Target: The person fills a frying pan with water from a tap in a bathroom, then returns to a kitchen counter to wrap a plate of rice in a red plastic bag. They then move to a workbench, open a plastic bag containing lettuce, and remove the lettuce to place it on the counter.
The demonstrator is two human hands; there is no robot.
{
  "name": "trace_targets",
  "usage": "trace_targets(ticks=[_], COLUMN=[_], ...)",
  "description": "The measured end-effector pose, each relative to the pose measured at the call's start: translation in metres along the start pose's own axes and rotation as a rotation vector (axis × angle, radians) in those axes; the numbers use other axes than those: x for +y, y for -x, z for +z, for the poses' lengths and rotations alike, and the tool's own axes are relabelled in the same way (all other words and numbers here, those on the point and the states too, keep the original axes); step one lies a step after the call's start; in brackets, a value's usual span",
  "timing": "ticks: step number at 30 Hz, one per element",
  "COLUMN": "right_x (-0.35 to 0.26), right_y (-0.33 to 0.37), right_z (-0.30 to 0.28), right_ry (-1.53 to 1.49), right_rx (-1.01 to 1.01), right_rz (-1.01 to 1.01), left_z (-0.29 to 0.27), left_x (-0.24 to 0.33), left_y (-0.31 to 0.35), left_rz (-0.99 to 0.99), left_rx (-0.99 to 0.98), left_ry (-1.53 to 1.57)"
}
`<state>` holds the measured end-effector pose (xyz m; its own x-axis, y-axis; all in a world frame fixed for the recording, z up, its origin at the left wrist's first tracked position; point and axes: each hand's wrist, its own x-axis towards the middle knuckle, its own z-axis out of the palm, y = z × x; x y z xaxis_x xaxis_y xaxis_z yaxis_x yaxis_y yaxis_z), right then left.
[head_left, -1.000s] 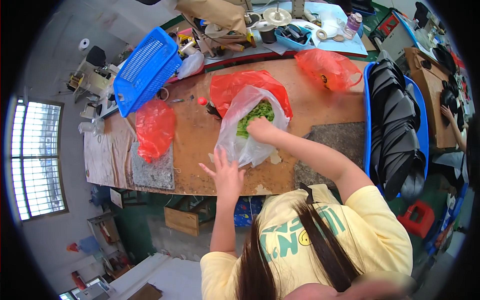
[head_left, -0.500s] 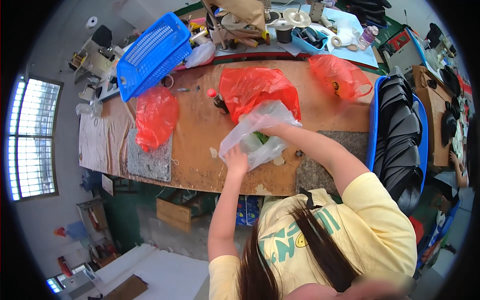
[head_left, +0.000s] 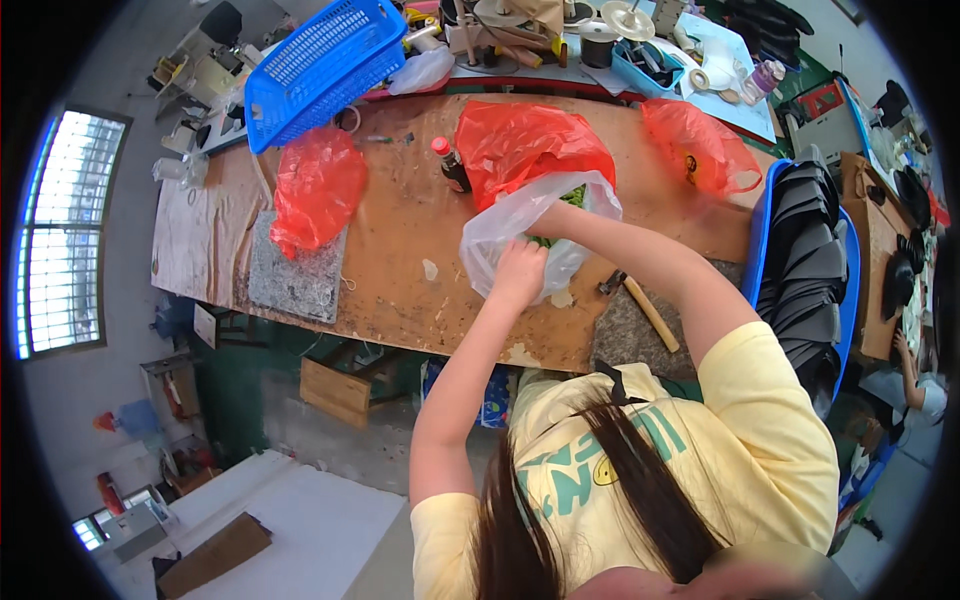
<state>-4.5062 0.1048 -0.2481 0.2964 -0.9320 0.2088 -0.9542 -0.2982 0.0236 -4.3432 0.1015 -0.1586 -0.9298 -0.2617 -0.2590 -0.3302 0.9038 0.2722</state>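
Note:
In the middle of the workbench lies a clear plastic bag (head_left: 484, 243) with its mouth spread wide. Leafy greens (head_left: 574, 195) show inside it. My left hand (head_left: 522, 268) is in the bag's mouth, fingers curled in against the greens; what they grip is hidden. Beside it, my right hand (head_left: 546, 220) reaches in from the right, its fingers out of sight among the greens and the plastic. A large red plastic bag (head_left: 535, 145) sits directly behind the clear one. Left of that stands a dark bottle with a red cap (head_left: 452, 168).
More red bags lie left (head_left: 318, 190) and right (head_left: 700, 148). A hammer (head_left: 652, 315) rests on a dark mat near my right forearm. A blue crate (head_left: 757, 235) of black curved pieces borders the bench's right side; a blue basket (head_left: 325, 70) stands at the far left.
My left hand has moved from the clear bag's left rim into its mouth, close to my right hand. More greens show, and the hammer has come into sight. The view has shifted slightly.

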Motion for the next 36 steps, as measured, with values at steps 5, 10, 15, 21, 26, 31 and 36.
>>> trace_targets(ticks=[5,10,15,21,26,31,36], right_x=[-0.028,-0.015,-0.017,-0.046,-0.061,-0.075,-0.114], right_y=[0.005,0.035,0.032,0.1,0.127,0.173,0.196], right_z=[-0.06,-0.04,-0.111,-0.147,-0.177,-0.138,-0.148], right_ry=[-0.271,-0.627,-0.504,-0.305,-0.518,-0.502,-0.415], right_rx=[-0.062,-0.105,-0.381,-0.228,-0.289,-0.197,0.058], right_rz=[0.16,0.254,0.21,0.395,0.831,0.599,0.466], left_z=[0.076,-0.008,-0.018,-0.031,0.074,0.039,0.058], left_x=[-0.055,-0.041,-0.043,-0.006,0.023,0.043,0.045], left_y=[-0.008,-0.006,-0.011,0.008,0.026,0.029,0.011], left_rz=[-0.309,-0.07,-0.195,0.052,0.165,0.507,0.205], left_rx=[-0.068,-0.046,-0.323,-0.201,0.187,0.12,-0.049], left_ry=[0.296,-0.013,0.291,0.286,0.799,0.067,0.681])
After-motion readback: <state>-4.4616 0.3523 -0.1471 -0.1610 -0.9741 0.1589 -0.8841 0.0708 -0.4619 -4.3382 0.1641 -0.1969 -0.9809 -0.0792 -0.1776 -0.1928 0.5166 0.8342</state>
